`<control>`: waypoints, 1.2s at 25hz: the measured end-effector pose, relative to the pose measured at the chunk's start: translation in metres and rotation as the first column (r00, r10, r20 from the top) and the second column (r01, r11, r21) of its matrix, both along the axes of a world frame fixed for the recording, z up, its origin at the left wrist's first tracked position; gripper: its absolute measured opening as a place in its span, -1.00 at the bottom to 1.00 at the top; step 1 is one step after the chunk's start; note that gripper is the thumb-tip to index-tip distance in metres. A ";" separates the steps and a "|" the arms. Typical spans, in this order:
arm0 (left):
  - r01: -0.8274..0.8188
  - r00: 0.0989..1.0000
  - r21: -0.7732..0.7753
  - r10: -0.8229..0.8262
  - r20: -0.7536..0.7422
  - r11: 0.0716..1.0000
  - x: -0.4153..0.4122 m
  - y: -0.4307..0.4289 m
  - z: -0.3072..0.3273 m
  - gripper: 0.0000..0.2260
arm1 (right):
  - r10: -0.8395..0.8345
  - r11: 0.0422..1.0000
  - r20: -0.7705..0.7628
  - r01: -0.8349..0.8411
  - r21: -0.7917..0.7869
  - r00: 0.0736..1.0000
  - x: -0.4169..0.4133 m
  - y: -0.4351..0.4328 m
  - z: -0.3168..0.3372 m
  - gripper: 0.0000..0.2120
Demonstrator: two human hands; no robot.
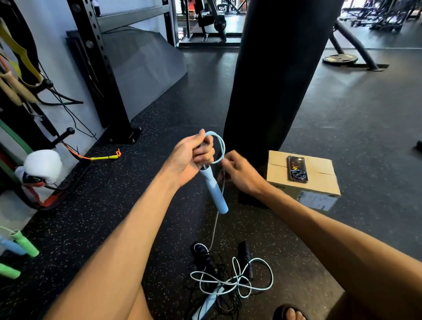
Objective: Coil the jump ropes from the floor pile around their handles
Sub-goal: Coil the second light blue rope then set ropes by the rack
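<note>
Left hand is gripping the stiff handle at its top; right hand is pinching the rope, likely light, floppy, best held close.

Item count: blue handle, 3; green handle, 2; black handle, 2; blue rope, 1; cardboard box, 1; phone, 1; boxing glove, 1; hands, 2.

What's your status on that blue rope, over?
Left hand grips blue handle, one loop formed. Right hand pinches the rope. Rest trails into floor pile, tangled with black rope.
</note>
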State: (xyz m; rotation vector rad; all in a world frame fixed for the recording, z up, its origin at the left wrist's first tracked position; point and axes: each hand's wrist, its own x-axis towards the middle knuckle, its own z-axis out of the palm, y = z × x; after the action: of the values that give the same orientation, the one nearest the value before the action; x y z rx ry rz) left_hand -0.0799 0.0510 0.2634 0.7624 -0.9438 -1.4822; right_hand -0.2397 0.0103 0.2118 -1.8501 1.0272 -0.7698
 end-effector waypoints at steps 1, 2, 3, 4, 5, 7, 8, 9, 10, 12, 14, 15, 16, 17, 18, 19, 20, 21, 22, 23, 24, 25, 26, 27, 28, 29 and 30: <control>-0.030 0.999 -0.002 0.030 -0.012 1.000 0.001 0.000 0.000 -0.71 | 0.052 0.999 -0.158 -0.051 0.011 0.986 -0.001 0.000 -0.008 -0.82; -0.055 0.998 -0.001 0.055 -0.014 0.998 0.002 0.000 0.000 -0.71 | 0.097 0.995 -0.327 -0.098 0.013 0.940 -0.003 0.002 -0.014 -0.81; -0.075 0.997 0.003 0.075 -0.018 0.997 0.002 0.000 0.000 -0.71 | 0.121 0.992 -0.456 -0.126 0.018 0.882 -0.004 0.003 -0.021 -0.80; -0.095 0.995 0.009 0.095 -0.024 0.995 0.002 -0.001 -0.001 -0.70 | 0.122 0.991 -0.516 -0.128 0.023 0.848 -0.005 0.004 -0.025 -0.79; -0.116 0.992 0.014 0.116 -0.039 0.993 0.001 -0.001 -0.002 -0.70 | 0.094 0.995 -0.523 -0.098 0.021 0.847 -0.005 0.004 -0.026 -0.79; -0.174 0.983 0.019 0.175 -0.061 0.985 0.004 -0.003 -0.001 -0.68 | 0.000 1.000 -0.426 0.004 0.009 0.905 -0.005 0.006 -0.018 -0.83; -0.210 0.976 0.022 0.211 -0.052 0.978 0.006 -0.004 -0.001 -0.68 | -0.046 0.998 -0.327 0.055 0.018 0.944 -0.005 0.007 -0.013 -0.87; -0.244 0.969 0.023 0.244 -0.028 0.970 0.008 -0.006 -0.001 -0.69 | -0.096 0.994 -0.215 0.103 0.020 0.972 -0.005 0.008 -0.006 -0.89; -0.283 0.959 0.027 0.282 0.010 0.959 0.012 -0.007 -0.003 -0.69 | -0.157 0.988 -0.120 0.156 -0.012 0.980 -0.006 0.008 0.000 -0.91; -0.353 0.933 0.039 0.349 0.093 0.935 0.017 -0.009 -0.006 -0.70 | -0.258 0.953 -0.003 0.254 -0.167 0.966 -0.010 0.004 0.012 -0.90; -0.387 0.916 0.049 0.378 0.134 0.921 0.020 -0.011 -0.010 -0.70 | -0.287 0.905 0.109 0.307 -0.294 0.952 -0.015 -0.002 0.022 -0.89; -0.382 0.919 0.055 0.372 0.130 0.923 0.020 -0.011 -0.010 -0.71 | -0.294 0.885 0.159 0.332 -0.327 0.942 -0.017 -0.006 0.025 -0.88; -0.364 0.928 0.062 0.355 0.114 0.930 0.021 -0.011 -0.010 -0.71 | -0.303 0.866 0.191 0.354 -0.354 0.934 -0.019 -0.009 0.027 -0.86; -0.332 0.942 0.067 0.326 0.083 0.941 0.021 -0.010 -0.009 -0.71 | -0.316 0.847 0.196 0.369 -0.382 0.928 -0.021 -0.012 0.028 -0.84; -0.293 0.956 0.069 0.290 0.043 0.954 0.021 -0.009 -0.009 -0.71 | -0.331 0.836 0.173 0.373 -0.401 0.928 -0.023 -0.015 0.028 -0.83; -0.254 0.967 0.066 0.255 -0.005 0.965 0.021 -0.008 -0.007 -0.71 | -0.343 0.838 0.126 0.364 -0.408 0.931 -0.024 -0.017 0.027 -0.82; -0.229 0.971 0.062 0.233 -0.055 0.971 0.020 -0.009 -0.006 -0.70 | -0.343 0.851 0.053 0.334 -0.405 0.938 -0.025 -0.018 0.024 -0.81; -0.219 0.969 0.057 0.224 -0.104 0.974 0.018 -0.009 -0.005 -0.70 | -0.326 0.870 -0.038 0.284 -0.403 0.945 -0.026 -0.019 0.019 -0.81; -0.225 0.962 0.052 0.231 -0.143 0.973 0.017 -0.010 -0.005 -0.70 | -0.292 0.889 -0.133 0.218 -0.403 0.947 -0.026 -0.019 0.014 -0.81; -0.244 0.953 0.045 0.248 -0.172 0.969 0.017 -0.011 -0.004 -0.69 | -0.247 0.903 -0.212 0.145 -0.404 0.945 -0.026 -0.017 0.010 -0.81; -0.277 0.942 0.038 0.279 -0.186 0.960 0.017 -0.013 -0.005 -0.69 | -0.197 0.912 -0.273 0.074 -0.403 0.942 -0.026 -0.015 0.006 -0.81; -0.316 0.929 0.030 0.316 -0.193 0.948 0.018 -0.013 -0.005 -0.70 | -0.146 0.916 -0.315 0.008 -0.401 0.938 -0.025 -0.012 0.004 -0.81; -0.362 0.913 0.027 0.360 -0.195 0.932 0.018 -0.015 -0.006 -0.70 | -0.094 0.917 -0.339 -0.051 -0.396 0.936 -0.024 -0.009 0.004 -0.81; -0.406 0.894 0.026 0.403 -0.196 0.914 0.018 -0.016 -0.007 -0.71 | -0.044 0.914 -0.351 -0.104 -0.391 0.935 -0.022 -0.006 0.004 -0.82; -0.445 0.876 0.028 0.441 -0.196 0.895 0.016 -0.017 -0.009 -0.71 | -0.001 0.909 -0.360 -0.150 -0.389 0.933 -0.020 -0.003 0.005 -0.82; -0.466 0.865 0.025 0.461 -0.200 0.884 0.015 -0.018 -0.010 -0.72 | 0.032 0.901 -0.370 -0.187 -0.391 0.928 -0.018 0.000 0.005 -0.82; -0.475 0.860 0.013 0.467 -0.204 0.880 0.013 -0.019 -0.011 -0.72 | 0.056 0.892 -0.381 -0.218 -0.396 0.923 -0.016 0.002 0.005 -0.82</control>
State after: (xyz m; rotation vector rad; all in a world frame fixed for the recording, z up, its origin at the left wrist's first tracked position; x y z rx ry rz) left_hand -0.0671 0.0318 0.2522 0.7356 -0.5730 -1.0794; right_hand -0.2553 0.0121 0.2167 -2.4943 0.9836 -0.6148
